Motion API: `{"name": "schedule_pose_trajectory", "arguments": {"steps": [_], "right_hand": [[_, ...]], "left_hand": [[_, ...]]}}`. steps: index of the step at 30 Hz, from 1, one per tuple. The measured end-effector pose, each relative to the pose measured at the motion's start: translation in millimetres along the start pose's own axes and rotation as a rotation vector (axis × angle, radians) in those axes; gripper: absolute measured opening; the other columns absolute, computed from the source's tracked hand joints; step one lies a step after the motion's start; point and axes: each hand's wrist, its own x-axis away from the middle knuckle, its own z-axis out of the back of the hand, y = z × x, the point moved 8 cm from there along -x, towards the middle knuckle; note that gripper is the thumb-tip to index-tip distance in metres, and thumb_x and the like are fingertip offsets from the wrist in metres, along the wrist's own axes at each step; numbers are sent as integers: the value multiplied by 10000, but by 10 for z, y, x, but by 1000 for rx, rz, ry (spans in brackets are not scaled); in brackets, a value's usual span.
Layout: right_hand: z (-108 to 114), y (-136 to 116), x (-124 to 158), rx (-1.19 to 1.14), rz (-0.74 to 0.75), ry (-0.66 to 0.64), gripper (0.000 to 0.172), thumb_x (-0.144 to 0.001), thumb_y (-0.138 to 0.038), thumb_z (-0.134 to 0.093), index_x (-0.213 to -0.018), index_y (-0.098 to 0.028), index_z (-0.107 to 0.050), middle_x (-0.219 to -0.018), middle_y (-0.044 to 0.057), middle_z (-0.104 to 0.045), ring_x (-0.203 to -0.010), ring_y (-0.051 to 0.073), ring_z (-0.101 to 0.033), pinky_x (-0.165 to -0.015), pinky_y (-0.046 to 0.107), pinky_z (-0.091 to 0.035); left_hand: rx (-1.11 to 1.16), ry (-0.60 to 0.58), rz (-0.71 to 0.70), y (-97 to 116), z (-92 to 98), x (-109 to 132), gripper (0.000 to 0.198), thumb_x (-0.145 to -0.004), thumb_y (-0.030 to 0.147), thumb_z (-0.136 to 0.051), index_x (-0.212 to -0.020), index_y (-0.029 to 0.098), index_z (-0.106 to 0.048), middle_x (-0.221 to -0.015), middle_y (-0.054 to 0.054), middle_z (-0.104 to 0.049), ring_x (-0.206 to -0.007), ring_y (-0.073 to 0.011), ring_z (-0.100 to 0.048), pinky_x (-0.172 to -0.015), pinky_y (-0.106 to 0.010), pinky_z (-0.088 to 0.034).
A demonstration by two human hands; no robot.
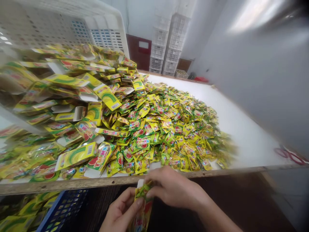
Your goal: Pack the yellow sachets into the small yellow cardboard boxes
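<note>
My left hand [120,211] is closed around a small yellow and green candy box [143,217] just below the table's front edge. The box stands upright with its white end flap raised. At its open top, green and yellow candy packets [142,191] show. My right hand [175,188] pinches at these packets from the right, fingers at the box mouth. How deep they sit in the box is hidden. Beyond my hands lies a big heap of small candy packets [166,124], with a pile of open flat boxes [106,96] to its left.
A tipped white plastic crate [120,25] spills the boxes on the left. Below the table edge [72,184] at lower left is a blue basket [59,209] of filled-looking boxes. Scissors [293,156] lie at the right end. Stacked white crates [175,42] stand behind.
</note>
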Motion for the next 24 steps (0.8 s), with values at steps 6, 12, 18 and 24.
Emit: {"name": "schedule_pose_trajectory", "arguments": {"steps": [6,12,18,24], "right_hand": [[-109,108,-103,-111,55,237,137,-693,-207,-848,-643,-201,-721,-829,-8,-643,-865,157,-575,-809,274,-410],[-286,227,-81,-155,3,235,142,-712,-237,-843,-653,-193,-721,-888,3,-676,-925,167,-571,-880,309,-389],[-252,35,9,-76,92,64,182,-728,-301,-830,-695,-184,-696,-1029,29,-667,-1013,193,-547,-910,319,-397],[-292,23,-2,-73,99,97,77,-817,-197,-743,-755,-242,-759,-1040,14,-663,-1055,189,-546,-946,333,-389]], "left_hand": [[-19,77,-14,-29,84,22,398,-697,406,-788,-1023,194,-699,-1029,-47,-751,-983,-263,-674,-882,-336,-530],[-38,107,-17,-42,138,38,423,-678,401,-801,-1034,192,-707,-995,-38,-754,-939,-252,-676,-843,-321,-537],[-15,120,-42,-15,125,41,510,-625,397,-838,-1075,193,-714,-993,-59,-763,-956,-271,-683,-835,-316,-538],[-166,29,-90,-52,123,27,396,-660,389,-805,-996,185,-754,-891,-51,-762,-873,-263,-679,-793,-324,-544]]}}
